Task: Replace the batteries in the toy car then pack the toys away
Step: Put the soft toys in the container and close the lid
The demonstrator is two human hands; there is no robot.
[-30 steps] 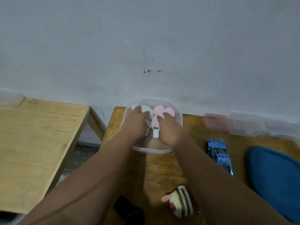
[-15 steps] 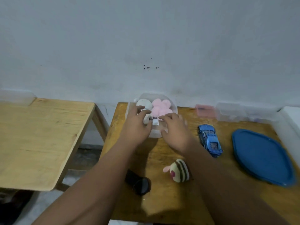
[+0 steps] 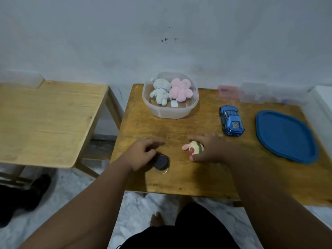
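Head view: the right hand (image 3: 209, 150) curls its grip around the striped plush toy (image 3: 195, 147) on the tabletop (image 3: 188, 177). The left hand (image 3: 142, 153) closes over a black round object (image 3: 161, 161); how tightly, I cannot tell. The blue toy car (image 3: 231, 120) sits between the clear tub (image 3: 169, 112), which holds two plush toys, and the blue lid (image 3: 285, 137). Lifting both items together risks fumbling one off the near edge.
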